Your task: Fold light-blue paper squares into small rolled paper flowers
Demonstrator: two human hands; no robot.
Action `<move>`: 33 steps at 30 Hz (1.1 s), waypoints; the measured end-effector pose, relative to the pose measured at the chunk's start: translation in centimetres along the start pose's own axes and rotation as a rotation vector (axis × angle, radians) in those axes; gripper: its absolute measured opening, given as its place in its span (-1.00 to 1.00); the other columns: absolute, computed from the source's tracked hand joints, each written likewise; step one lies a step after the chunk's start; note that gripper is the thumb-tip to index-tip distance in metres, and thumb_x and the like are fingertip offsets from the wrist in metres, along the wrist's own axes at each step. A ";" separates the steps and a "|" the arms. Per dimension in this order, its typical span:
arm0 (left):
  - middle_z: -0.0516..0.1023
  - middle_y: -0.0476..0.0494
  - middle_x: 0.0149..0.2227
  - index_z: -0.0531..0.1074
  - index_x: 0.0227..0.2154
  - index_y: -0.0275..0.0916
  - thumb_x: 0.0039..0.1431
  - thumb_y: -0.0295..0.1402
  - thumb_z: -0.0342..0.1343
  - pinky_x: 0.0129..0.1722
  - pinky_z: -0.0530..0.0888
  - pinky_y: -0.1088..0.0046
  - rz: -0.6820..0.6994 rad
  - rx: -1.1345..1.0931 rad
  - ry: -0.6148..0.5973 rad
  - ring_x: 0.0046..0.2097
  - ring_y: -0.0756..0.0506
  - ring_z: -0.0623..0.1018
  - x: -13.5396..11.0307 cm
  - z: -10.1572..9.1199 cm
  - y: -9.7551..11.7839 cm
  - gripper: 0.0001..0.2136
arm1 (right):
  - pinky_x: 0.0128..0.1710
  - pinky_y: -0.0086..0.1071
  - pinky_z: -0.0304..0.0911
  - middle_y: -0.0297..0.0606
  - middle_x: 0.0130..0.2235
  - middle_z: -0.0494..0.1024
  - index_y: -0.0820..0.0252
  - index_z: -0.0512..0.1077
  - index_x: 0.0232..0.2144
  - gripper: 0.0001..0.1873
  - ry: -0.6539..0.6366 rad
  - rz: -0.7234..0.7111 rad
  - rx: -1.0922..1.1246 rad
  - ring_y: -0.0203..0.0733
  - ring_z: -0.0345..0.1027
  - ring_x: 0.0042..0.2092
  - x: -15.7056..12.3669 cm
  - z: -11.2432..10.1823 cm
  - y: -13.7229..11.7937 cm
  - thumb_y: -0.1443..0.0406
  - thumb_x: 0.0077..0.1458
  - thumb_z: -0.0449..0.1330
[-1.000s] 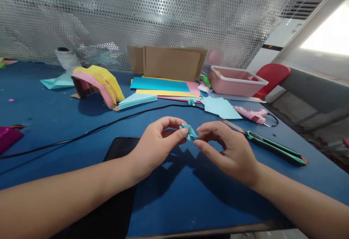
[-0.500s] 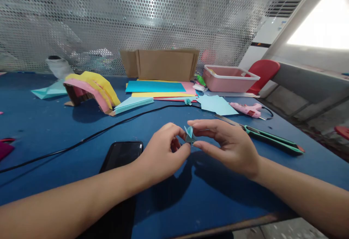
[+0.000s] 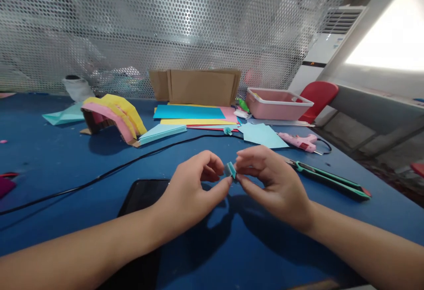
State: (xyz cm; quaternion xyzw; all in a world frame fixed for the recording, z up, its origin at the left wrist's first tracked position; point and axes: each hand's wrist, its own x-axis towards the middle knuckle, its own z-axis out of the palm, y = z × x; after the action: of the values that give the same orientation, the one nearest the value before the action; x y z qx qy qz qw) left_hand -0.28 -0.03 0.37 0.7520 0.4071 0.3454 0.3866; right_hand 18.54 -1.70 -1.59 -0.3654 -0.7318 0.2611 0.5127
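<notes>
A small folded piece of light-blue paper [image 3: 229, 170] is held just above the blue table, between the fingertips of both hands. My left hand [image 3: 195, 184] comes at it from the left, its thumb against the lower edge and its forefinger curled close beside. On the other side, my right hand [image 3: 273, 182] pinches the paper between thumb and fingertips. Part of the folded piece is hidden by the fingers. A black phone [image 3: 142, 195] lies partly under my left forearm. Right of my right hand rests a green and black utility knife [image 3: 331, 180], its blade partly behind the hand.
Light-blue paper sheets [image 3: 263, 135], a paper stack [image 3: 162, 133] and a pink glue gun [image 3: 300, 141] lie beyond my hands. A black cable [image 3: 132, 160] crosses the table. Farther back are a yellow-and-pink cardboard arch [image 3: 115, 111], cardboard [image 3: 202, 87] and a pink basket [image 3: 280, 109].
The folded paper has been turned between my fingers and now shows a flatter, strip-like side instead of upright points. My hands stay almost in place; the view has tilted slightly upward.
</notes>
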 end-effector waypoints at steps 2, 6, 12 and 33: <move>0.48 -0.02 -0.31 0.35 -0.32 -0.21 0.13 -0.40 0.12 -0.13 0.52 0.39 0.028 -0.091 0.009 -0.23 -0.03 0.53 0.0 0.1 -0.2 -0.93 | -0.14 -0.36 0.51 -0.26 -0.21 0.49 0.09 0.35 -0.08 -0.67 -0.011 -0.032 -0.020 -0.24 0.52 -0.18 0.0 -0.1 0.2 0.47 0.11 0.17; 0.47 -0.01 -0.30 0.36 -0.31 -0.21 0.14 -0.45 0.12 -0.08 0.55 0.42 0.027 -0.186 -0.014 -0.21 0.00 0.53 0.0 0.5 -0.5 -0.92 | -0.18 -0.38 0.53 -0.24 -0.23 0.56 0.12 0.42 -0.16 -0.76 -0.034 -0.101 -0.172 -0.25 0.54 -0.23 -0.1 -0.5 0.6 0.46 0.12 0.16; 0.46 0.02 -0.29 0.35 -0.31 -0.19 0.12 -0.52 0.11 -0.12 0.55 0.47 0.055 -0.223 0.008 -0.21 0.01 0.53 -0.1 0.6 -0.8 -0.88 | -0.18 -0.39 0.52 -0.28 -0.24 0.59 0.09 0.38 -0.11 -0.68 -0.007 -0.093 -0.166 -0.26 0.56 -0.24 -0.5 -0.4 0.7 0.48 0.09 0.18; 0.49 -0.01 -0.30 0.36 -0.28 -0.20 0.13 -0.47 0.14 -0.21 0.53 0.50 -0.030 -0.323 0.019 -0.25 0.01 0.54 -0.1 0.8 -0.9 -0.89 | -0.29 -0.42 0.46 -0.24 -0.31 0.60 0.11 0.49 -0.32 -0.82 -0.073 -0.279 -0.359 -0.24 0.52 -0.31 0.6 -0.9 -0.6 0.47 0.08 0.18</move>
State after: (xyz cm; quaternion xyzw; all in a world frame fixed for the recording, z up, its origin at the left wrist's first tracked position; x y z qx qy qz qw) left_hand 0.03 -0.07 -0.76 0.6707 0.3608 0.4076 0.5039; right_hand 19.06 -1.52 -0.52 -0.3363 -0.8280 0.0662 0.4437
